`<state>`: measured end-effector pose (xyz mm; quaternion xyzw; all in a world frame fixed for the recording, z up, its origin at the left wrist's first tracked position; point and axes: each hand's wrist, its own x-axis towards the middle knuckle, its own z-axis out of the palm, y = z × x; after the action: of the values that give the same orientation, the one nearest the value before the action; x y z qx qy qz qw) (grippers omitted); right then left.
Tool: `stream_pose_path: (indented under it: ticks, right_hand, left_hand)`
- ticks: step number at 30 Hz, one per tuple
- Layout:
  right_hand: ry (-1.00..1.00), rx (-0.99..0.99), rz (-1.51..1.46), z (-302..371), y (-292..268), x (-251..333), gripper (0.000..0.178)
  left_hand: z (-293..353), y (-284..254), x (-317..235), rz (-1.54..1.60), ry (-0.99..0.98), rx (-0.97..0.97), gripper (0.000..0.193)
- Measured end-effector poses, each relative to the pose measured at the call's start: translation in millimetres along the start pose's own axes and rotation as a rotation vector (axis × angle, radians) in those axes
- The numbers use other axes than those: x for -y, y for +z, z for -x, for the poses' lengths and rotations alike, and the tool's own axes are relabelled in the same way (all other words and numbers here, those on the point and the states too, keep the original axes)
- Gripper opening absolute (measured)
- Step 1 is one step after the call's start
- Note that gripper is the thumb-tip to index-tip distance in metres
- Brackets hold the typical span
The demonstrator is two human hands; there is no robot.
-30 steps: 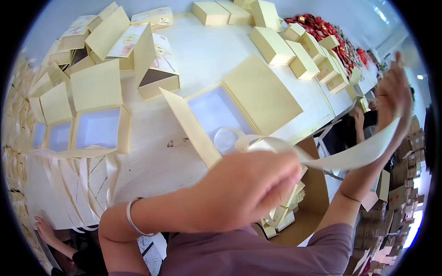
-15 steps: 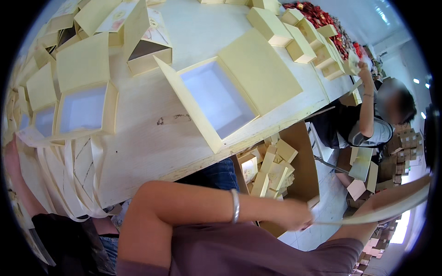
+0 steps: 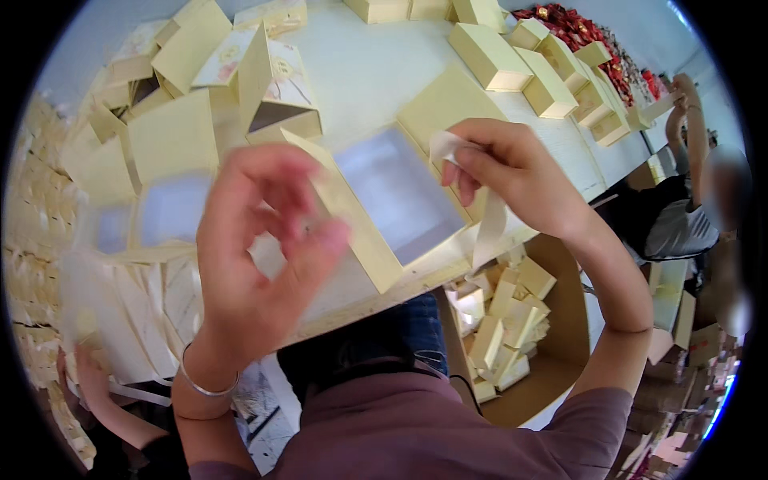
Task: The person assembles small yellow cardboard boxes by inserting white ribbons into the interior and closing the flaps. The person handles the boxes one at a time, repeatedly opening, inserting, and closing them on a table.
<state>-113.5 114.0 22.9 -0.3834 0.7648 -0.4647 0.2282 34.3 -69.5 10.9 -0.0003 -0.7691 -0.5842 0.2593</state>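
Left hand: mine, blurred, raised at the left of the open cream gift box; fingers curled and parted from the thumb, nothing seen in them.
Right hand: mine, over the box's right-hand side; fingers pinched on the off-white ribbon.
Ribbon: one length, its short end poking out left of my right fingers, its curved tail hanging below them toward me.
Gift box: one, lid and flap spread, pale inside, on the desk near its front edge.
Bearing: box cavity between my two hands, its long axis slanting from far left to near right; right hand nearer the ribbon, left hand across the cavity from it.
Contact: whether the ribbon touches the box, cannot tell.
Bracelet: one, silver, left wrist.
Carton: one, brown, below the desk edge, holding small cream boxes.
Co-worker: one, at right, arms raised.
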Motion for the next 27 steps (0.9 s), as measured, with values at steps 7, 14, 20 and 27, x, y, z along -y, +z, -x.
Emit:
stream_pose_path:
  ticks: [7,14,20,27]
  right_hand:
    - [0.050,0.192,-0.053,-38.4,15.8,-8.5,0.017]
    - [-0.008,0.284,-0.046,-56.7,13.7,-16.9,0.021]
    - [-0.266,0.202,0.564,-67.0,30.2,-55.0,0.010]
    - [-0.221,0.229,0.509,-68.5,39.9,-59.9,0.012]
  left_hand:
    - [-44.2,9.1,20.5,-0.633,0.259,0.138,0.036]
    - [-65.3,17.6,36.4,-0.511,0.138,0.245,0.031]
    - [-24.0,-13.2,65.6,-0.366,0.103,-0.151,0.020]
    - [5.9,-8.5,121.2,-0.409,-0.093,-0.066,0.021]
